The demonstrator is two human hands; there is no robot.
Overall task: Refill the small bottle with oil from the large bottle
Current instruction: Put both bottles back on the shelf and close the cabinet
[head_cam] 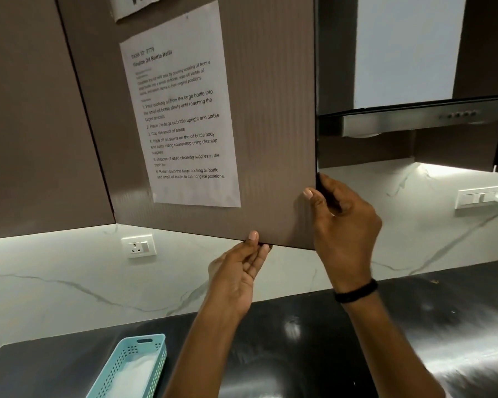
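Neither oil bottle shows in the head view. A brown upper cabinet door [270, 139] fills the middle, with a printed task sheet [184, 116] taped to it. My right hand [345, 225] grips the door's right edge near its lower corner, thumb on the front face and fingers curled behind the edge. My left hand [239, 271] reaches up to the door's bottom edge, its thumb on the front of the edge and its fingertips under it.
A black countertop [314, 340] runs below, with a light blue perforated basket [133, 366] holding something white at the lower left. A marble backsplash carries a wall socket [138, 246] and a switch plate [483, 196]. A steel range hood [414, 119] hangs at upper right.
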